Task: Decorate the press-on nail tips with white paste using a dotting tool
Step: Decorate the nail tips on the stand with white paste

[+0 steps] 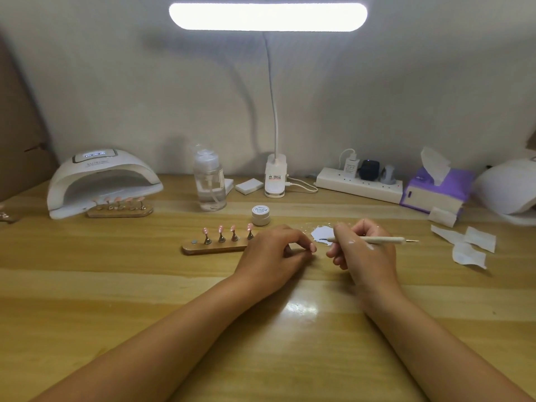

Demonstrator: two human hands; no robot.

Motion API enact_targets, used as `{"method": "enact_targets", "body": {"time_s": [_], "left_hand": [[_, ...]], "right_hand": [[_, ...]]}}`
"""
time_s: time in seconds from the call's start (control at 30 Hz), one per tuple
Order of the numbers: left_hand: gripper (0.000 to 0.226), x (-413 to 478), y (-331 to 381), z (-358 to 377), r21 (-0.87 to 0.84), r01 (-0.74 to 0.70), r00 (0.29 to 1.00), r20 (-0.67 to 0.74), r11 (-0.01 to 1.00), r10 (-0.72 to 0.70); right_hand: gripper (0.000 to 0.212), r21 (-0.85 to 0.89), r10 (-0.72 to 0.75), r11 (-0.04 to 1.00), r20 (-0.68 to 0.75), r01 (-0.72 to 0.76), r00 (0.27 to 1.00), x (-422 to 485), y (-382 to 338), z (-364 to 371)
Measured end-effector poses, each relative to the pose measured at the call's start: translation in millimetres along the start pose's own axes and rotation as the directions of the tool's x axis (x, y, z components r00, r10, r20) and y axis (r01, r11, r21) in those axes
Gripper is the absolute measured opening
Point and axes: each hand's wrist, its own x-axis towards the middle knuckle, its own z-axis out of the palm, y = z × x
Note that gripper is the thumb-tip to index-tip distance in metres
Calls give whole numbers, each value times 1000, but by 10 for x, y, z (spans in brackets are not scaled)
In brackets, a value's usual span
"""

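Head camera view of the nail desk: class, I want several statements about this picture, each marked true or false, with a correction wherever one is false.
1. The right hand holds the dotting tool. True.
2. The paste jar stands with its lid off. False: the lid is on the jar.
3. A wooden holder carrying nail tips sits at the mouth of the nail lamp. True.
4. The desk lamp is switched off. False: its light bar is lit.
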Motion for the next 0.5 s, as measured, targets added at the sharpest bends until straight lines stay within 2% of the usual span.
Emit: {"method": "enact_targets", "body": {"time_s": [0.17,0.37,0.5], "left_hand": [[13,5,-12,0,-2,9,1000,16,1000,-9],[30,9,10,-10,-6,6,1000,12,1000,-6],[34,10,22,-19,-4,1,1000,21,1000,-1]], "right_hand": [[26,-89,7,996,69,-1,998,-1,33,25],[23,-113,-5,993,73,14,997,-10,28,26],[23,-133,-3,991,71,12,997,-12,33,29]]}}
